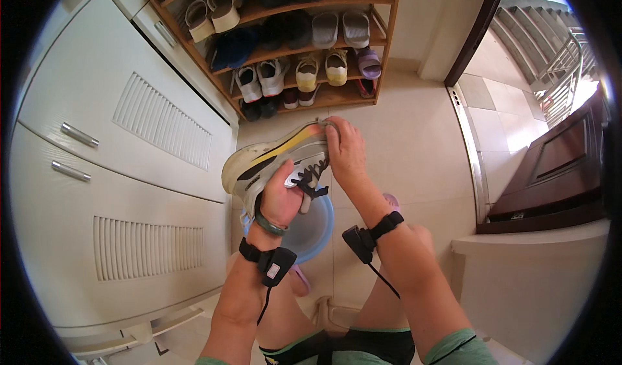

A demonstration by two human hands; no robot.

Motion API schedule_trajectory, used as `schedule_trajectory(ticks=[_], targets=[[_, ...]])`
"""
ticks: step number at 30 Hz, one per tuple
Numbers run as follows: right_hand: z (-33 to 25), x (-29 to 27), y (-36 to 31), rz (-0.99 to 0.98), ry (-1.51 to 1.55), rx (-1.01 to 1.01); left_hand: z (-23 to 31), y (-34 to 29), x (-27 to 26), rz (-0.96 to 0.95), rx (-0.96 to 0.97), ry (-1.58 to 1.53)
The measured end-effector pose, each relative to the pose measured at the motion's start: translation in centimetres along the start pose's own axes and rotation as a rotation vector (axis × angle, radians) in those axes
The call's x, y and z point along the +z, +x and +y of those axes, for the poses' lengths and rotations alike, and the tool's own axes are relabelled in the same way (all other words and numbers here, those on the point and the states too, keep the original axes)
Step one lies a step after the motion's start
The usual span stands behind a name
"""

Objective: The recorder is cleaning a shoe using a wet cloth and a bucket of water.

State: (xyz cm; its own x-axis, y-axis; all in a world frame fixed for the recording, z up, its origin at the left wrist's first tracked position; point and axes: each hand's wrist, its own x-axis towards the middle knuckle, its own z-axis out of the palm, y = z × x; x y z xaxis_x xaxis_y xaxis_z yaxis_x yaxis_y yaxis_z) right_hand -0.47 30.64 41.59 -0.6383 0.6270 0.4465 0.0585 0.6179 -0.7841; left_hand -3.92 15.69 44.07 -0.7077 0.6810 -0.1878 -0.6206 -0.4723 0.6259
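Note:
A sneaker (275, 152) in white, grey and black, with a yellow stripe and dark laces, is held up in front of me, tilted on its side. My left hand (282, 198) grips it by the opening near the heel, thumb along the upper. At the toe end, my right hand (348, 150) is closed over the tip, and its fingertips are partly hidden. Under the sneaker and my left wrist stands a light blue basin (330, 225) on the floor, its contents mostly covered.
A wooden shoe rack (350, 94) holding several pairs of shoes stands ahead. White louvred cabinets (129, 177) line the left. To the right, an open dark door (551, 151) leads to a stairwell (538, 41). Pink slippers (299, 279) are on my feet, close to the basin.

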Motion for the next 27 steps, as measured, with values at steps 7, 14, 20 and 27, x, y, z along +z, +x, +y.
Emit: schedule_trajectory(ticks=[7, 14, 20, 27], targets=[[3.5, 0.7, 0.6, 0.157, 0.339, 0.402, 0.9, -0.7, 0.4, -0.134, -0.005, -0.068], [5.1, 0.6, 0.7, 0.174, 1.058, 0.951, 0.5, -0.2, -0.3, 0.064, 0.06, -0.149], [5.3, 1.0, 0.5, 0.254, 1.261, 0.981, 0.0, 0.7, -1.8, 0.059, -0.068, -0.378], [0.8, 1.1, -0.7, 0.213, 0.908, 0.964, -1.5, 2.1, -2.4, 0.038, -0.027, -0.444]])
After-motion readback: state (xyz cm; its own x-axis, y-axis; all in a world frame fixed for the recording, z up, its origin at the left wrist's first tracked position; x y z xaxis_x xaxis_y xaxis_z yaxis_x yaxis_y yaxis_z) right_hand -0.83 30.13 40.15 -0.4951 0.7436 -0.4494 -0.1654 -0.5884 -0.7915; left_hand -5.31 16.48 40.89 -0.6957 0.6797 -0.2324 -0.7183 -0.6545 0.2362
